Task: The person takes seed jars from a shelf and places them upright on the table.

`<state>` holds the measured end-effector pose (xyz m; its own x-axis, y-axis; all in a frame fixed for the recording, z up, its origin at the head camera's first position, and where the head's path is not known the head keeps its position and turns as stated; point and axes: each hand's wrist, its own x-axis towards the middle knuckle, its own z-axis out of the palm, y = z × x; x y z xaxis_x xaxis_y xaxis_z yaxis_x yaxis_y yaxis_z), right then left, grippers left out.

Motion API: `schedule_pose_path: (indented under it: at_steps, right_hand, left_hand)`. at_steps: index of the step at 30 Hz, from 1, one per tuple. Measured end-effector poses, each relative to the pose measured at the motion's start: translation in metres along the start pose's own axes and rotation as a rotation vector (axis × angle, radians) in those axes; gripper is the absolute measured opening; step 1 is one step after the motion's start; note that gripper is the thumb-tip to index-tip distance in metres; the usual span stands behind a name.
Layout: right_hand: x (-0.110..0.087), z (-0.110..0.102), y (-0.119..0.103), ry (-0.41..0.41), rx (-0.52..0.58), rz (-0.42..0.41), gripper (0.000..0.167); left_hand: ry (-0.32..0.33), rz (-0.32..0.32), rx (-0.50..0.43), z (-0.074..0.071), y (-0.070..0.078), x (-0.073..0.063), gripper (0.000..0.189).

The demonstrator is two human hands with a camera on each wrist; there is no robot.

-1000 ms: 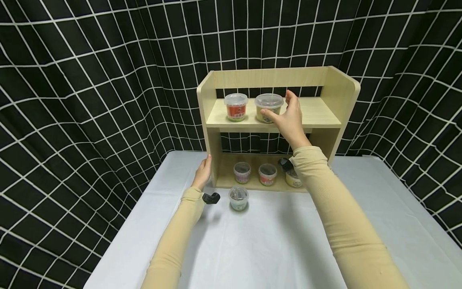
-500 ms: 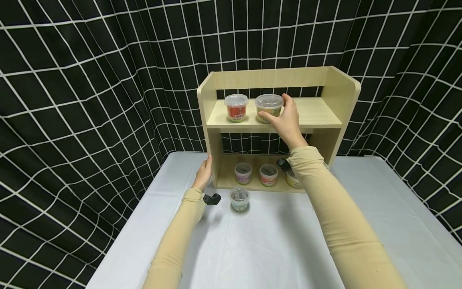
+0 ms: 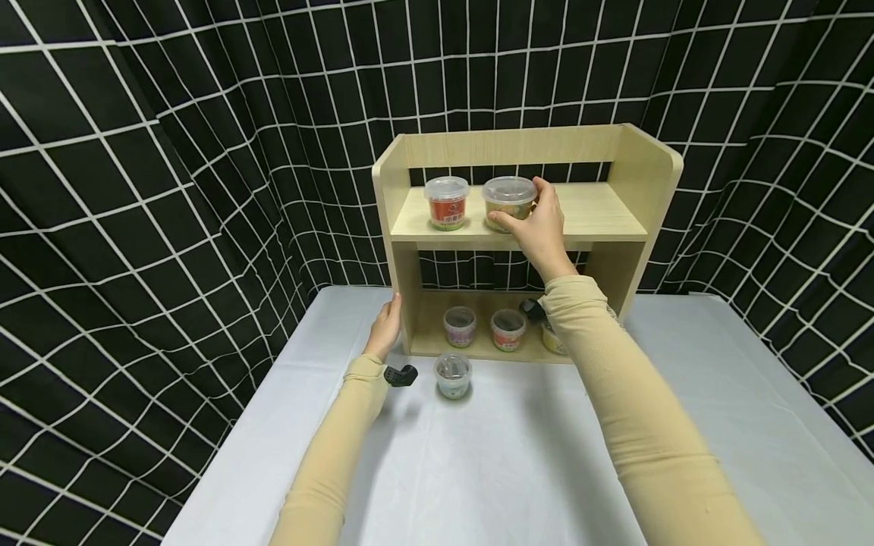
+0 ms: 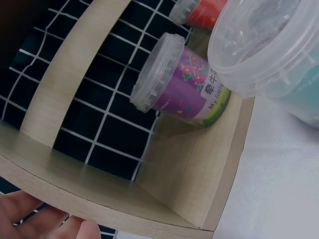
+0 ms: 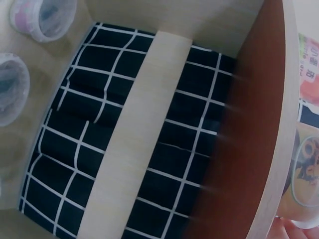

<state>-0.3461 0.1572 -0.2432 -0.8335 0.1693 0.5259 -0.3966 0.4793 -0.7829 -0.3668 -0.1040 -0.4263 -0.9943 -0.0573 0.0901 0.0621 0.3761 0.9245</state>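
My right hand [image 3: 544,236] holds a lidded plastic tub [image 3: 507,202] with a yellow-green label, thumb at its front and fingers at its right side. The tub is on the upper board of a small wooden shelf [image 3: 515,241]. Part of its label shows at the right edge of the right wrist view. To its left stands a red-labelled tub [image 3: 448,205]. My left hand [image 3: 385,327] rests with extended fingers against the outside of the shelf's left side panel [image 4: 94,199].
On the lower board stand a purple-labelled tub [image 3: 460,327], a pinkish-red tub [image 3: 508,331] and a yellow tub [image 3: 554,341], partly behind my right sleeve. A pale blue tub [image 3: 453,376] stands on the white tablecloth [image 3: 478,470] before the shelf. Black gridded curtain surrounds everything.
My right hand has shifted slightly left and its fingers have closed in on the yellow-green tub's side. The left hand has stayed at the shelf's side panel.
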Motion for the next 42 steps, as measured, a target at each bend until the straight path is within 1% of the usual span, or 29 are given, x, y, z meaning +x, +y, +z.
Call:
schedule_pose_path:
  at_steps: [6, 15, 21, 26, 29, 33, 38, 42]
  right_hand:
    - [0.000, 0.002, 0.001, 0.010, 0.018, 0.018, 0.088]
    - [0.001, 0.002, -0.002, 0.016, -0.003, 0.021, 0.086]
    - [0.000, 0.004, -0.001, 0.039, 0.020, 0.009, 0.085]
    - [-0.002, 0.003, 0.000, 0.061, 0.034, -0.004, 0.084]
    - [-0.003, 0.001, 0.001, 0.082, 0.061, -0.011, 0.083]
    - [-0.006, -0.001, -0.004, 0.096, 0.136, -0.031, 0.081]
    - [-0.013, -0.005, -0.015, 0.088, 0.224, -0.073, 0.080]
    - [-0.024, -0.007, -0.021, 0.078, 0.258, -0.085, 0.080]
  left_hand:
    - [-0.025, -0.005, -0.002, -0.001, 0.001, -0.001, 0.076]
    - [-0.007, -0.001, 0.006, 0.000, 0.001, 0.000, 0.072]
    - [-0.010, -0.012, 0.004, -0.001, 0.003, -0.002, 0.075]
    - [-0.011, -0.006, 0.015, -0.001, 0.004, -0.002, 0.076]
    - [-0.017, -0.007, 0.023, 0.000, 0.002, -0.002, 0.077]
    - [-0.025, -0.011, 0.024, 0.000, 0.001, -0.002, 0.078]
    - [-0.019, 0.000, 0.029, -0.001, 0.001, -0.002, 0.077]
    - [-0.019, 0.008, 0.049, -0.002, 0.002, -0.002, 0.077]
